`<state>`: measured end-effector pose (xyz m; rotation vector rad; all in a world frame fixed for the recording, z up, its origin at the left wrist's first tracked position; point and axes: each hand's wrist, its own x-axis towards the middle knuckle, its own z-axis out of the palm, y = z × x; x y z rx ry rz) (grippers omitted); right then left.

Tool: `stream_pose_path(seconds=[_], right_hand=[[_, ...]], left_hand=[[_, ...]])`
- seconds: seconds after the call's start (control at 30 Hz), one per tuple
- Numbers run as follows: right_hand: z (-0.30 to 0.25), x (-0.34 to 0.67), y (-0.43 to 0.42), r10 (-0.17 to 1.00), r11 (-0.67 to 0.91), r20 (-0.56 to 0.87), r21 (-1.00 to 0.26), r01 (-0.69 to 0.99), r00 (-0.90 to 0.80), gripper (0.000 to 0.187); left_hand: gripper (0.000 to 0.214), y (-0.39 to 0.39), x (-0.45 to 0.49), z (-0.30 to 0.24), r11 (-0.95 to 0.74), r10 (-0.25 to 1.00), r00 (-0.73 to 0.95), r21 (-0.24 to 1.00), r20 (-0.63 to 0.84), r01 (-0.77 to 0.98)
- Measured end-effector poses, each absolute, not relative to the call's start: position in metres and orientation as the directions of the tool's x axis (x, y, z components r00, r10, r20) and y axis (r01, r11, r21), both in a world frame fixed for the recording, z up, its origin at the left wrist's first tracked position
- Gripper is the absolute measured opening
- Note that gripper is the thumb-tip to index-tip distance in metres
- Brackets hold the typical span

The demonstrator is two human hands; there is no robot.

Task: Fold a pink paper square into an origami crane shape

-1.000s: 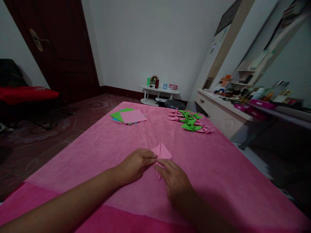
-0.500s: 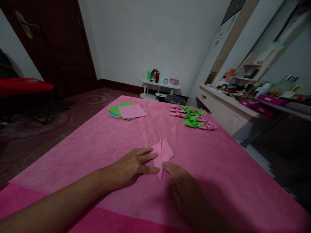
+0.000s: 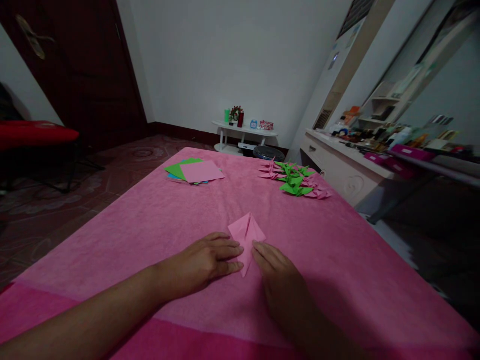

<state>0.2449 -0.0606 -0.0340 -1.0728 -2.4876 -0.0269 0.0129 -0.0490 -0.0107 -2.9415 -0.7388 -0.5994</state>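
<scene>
A partly folded sheet of pink origami paper (image 3: 247, 235) lies flat on the pink cloth, kite-shaped, with a slit down its upper middle and a narrow point toward me. My left hand (image 3: 213, 257) lies flat with fingers spread, its fingertips pressing the paper's left edge. From the right, my right hand (image 3: 279, 275) touches the lower right edge with its fingertips, the fingers lying close together and extended. The right thumb is hidden beneath that hand.
Square sheets of coloured paper (image 3: 202, 171) are stacked at the far left of the cloth-covered surface (image 3: 150, 230). Several folded green and pink paper cranes (image 3: 296, 182) sit at the far right. Beyond stand a white low table (image 3: 243, 129) and a cluttered dresser (image 3: 348, 155).
The paper's two upper points have come together into one peak, and its left corner now spreads outward. My left fingers have drawn closer together, and my right fingertips have moved slightly up the edge.
</scene>
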Motion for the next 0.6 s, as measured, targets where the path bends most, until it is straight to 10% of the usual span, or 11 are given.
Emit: stream_pose_path(seconds=[0.6], right_hand=[[-0.020,0.242,-0.078,0.669,0.721,0.443,-0.195,0.665,-0.596,0.027]], left_hand=[[0.024,-0.053,0.010,-0.013,-0.897,0.429,0.812,0.080,0.396,0.435]])
